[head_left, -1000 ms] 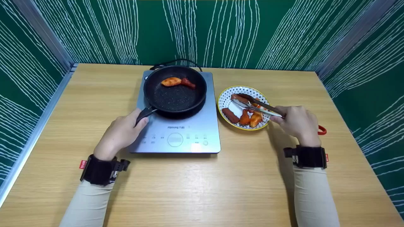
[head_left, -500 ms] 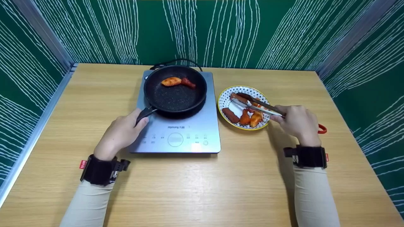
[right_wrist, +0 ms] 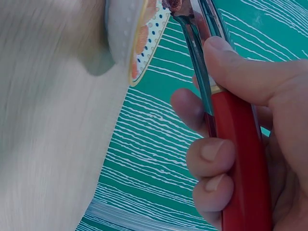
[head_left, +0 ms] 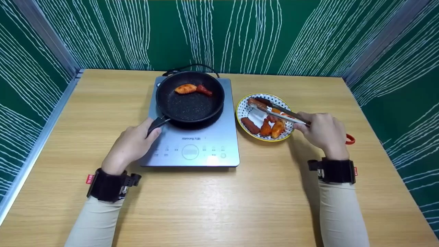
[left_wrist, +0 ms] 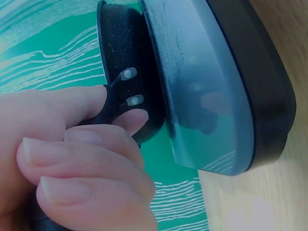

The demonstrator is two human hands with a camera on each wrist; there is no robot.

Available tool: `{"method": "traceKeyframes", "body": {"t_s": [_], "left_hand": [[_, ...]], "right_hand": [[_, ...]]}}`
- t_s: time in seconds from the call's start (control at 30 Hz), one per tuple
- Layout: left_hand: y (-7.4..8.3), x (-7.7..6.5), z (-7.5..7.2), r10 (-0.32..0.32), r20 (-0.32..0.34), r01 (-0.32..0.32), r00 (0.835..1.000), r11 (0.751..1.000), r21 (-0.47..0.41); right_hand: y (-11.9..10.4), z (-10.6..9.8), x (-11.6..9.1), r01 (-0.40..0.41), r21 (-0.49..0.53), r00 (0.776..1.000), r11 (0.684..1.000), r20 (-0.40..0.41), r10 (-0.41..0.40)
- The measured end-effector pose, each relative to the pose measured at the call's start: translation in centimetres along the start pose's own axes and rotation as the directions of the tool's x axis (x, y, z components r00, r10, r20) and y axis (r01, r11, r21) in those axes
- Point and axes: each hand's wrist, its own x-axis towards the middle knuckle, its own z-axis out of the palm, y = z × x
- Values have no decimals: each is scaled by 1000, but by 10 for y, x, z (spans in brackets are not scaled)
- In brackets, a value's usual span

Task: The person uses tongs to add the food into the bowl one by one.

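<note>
My left hand [head_left: 132, 145] grips the black handle [head_left: 157, 126] of a frying pan [head_left: 190, 108] on an induction cooktop [head_left: 219, 133]. Inside the pan lie an orange scored piece [head_left: 186, 89] and a dark red drumstick-like piece [head_left: 204, 90]. My right hand [head_left: 324, 133] squeezes metal tongs [right_wrist: 243, 159] with red grips. Their tips are around a brown sausage-like piece [head_left: 256, 103] at the far left of the dotted plate [head_left: 242, 110]. Another brown piece [head_left: 250, 125] and orange pieces [head_left: 278, 129] lie on that plate.
The plate stands just right of the cooktop on a wooden table [head_left: 205, 206]. A black cable [head_left: 197, 64] loops behind the pan. Green walls [head_left: 164, 37] with white lines enclose the table at the back and sides.
The tongs' tips and the brown sausage-like piece have shifted slightly up and left toward the plate's far edge. The left hand and pan stay where they were.
</note>
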Motion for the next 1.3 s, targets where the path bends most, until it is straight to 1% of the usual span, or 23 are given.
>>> {"method": "traceKeyframes", "body": {"t_s": [0.13, 0.23, 0.43, 0.53, 0.73, 0.93, 1.07, 1.2, 1.3], "left_hand": [[0, 1, 1, -9, 6, 9, 1000, 1000, -6], [-1, 1, 1, -10, 6, 10, 1000, 1000, -6], [-1, 0, 3, -9, 4, 9, 1000, 1000, -16], [-1, 0, 4, -7, 2, 7, 1000, 1000, -20], [-1, 0, 1, 1, -3, -1, 1000, 1000, -18], [0, 1, 0, -10, 7, 10, 1000, 1000, -12], [0, -1, 1, -15, 13, 15, 1000, 1000, -20], [0, -2, 0, -13, 13, 13, 1000, 1000, -20], [2, -1, -1, -8, 12, 9, 1000, 1000, -21]], "right_hand": [[-7, -4, -1, -4, 27, 1000, 1000, -15, 4], [-15, -7, -2, 7, 27, 999, 1000, -39, -6], [-34, -9, 0, 60, 33, 993, 998, -103, -56], [-43, -10, 2, 86, 43, 990, 995, -120, -80], [-62, -18, 11, 113, 42, 984, 993, -144, -106], [-85, -21, 23, 205, 6, 963, 979, -177, -201], [-106, -16, 32, 255, -13, 955, 967, -151, -254], [-127, -4, 41, 289, -60, 949, 956, -112, -294], [-140, 5, 46, 305, -86, 944, 949, -103, -313]]}}
